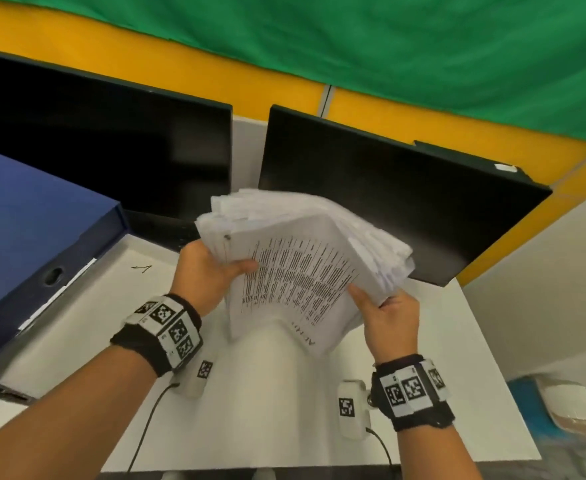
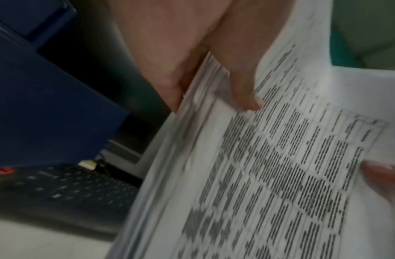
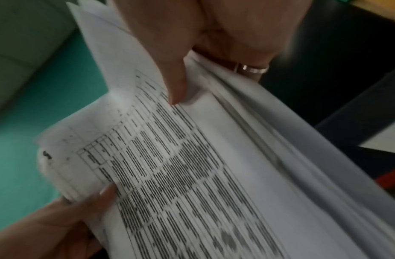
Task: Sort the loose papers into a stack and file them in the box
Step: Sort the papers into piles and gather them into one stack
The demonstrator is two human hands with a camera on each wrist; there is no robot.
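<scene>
Both forearms reach up from the lower edge of the head view, each wrist banded with black-and-white markers. Left hand (image 1: 212, 271) grips the paper stack (image 1: 302, 268) at its nine o'clock edge, thumb across the printed top sheet; right hand (image 1: 385, 320) grips the four o'clock corner, thumb on top. That stack is held in the air above the white desk (image 1: 423, 341), fanned and uneven along its far edge. At nine o'clock of the stack lies the blue box file (image 1: 32, 244), its lid raised. Two dark monitors (image 1: 388, 188) stand at twelve o'clock, a green cloth (image 1: 388, 46) above them.

Left wrist view: the left hand (image 2: 192, 52) clamps the stack's (image 2: 269, 175) edge, thumb (image 2: 243, 84) pressed on the printed table, fingers beneath. The blue file (image 2: 47, 105) sits at nine o'clock, a black keyboard (image 2: 70, 189) at seven.

Right wrist view, blurred: the right hand (image 3: 203, 35) pinches the stack (image 3: 192, 175), thumb (image 3: 172, 75) on top, a ring (image 3: 254, 68) on one finger underneath. The left hand's thumb (image 3: 103, 194) presses at seven o'clock.
</scene>
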